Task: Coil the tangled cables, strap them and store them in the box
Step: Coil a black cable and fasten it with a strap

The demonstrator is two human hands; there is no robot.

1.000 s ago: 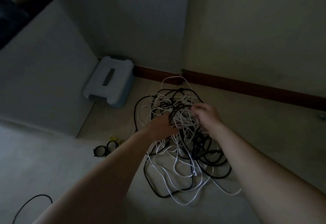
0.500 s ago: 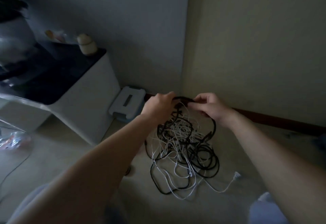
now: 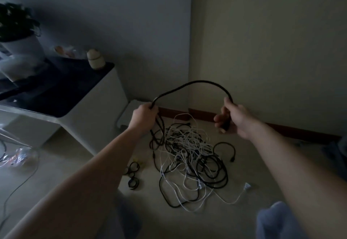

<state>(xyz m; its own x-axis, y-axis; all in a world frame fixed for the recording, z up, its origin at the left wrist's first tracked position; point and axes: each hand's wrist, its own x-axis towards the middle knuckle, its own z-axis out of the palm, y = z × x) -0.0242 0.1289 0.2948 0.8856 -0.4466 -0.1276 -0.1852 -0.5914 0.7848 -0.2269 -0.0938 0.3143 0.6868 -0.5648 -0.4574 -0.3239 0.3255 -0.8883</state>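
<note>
A tangle of black and white cables lies on the floor near the room corner. One thick black cable arches up out of it between my hands. My left hand grips it at the arch's left end, where several strands hang down to the pile. My right hand grips the cable's other end, with its dark plug below my fingers. The white storage box stands against the wall behind my left hand, mostly hidden. Small black strap loops lie on the floor left of the pile.
A white cabinet with a dark top stands at the left, carrying a potted plant and a small jar. A plastic bag and a thin wire lie on the floor at far left. A white plug trails right of the pile.
Both hands have risen from the pile and moved apart, drawing the black cable up into a wide arch. My view has tilted up, showing the cabinet and plant.
</note>
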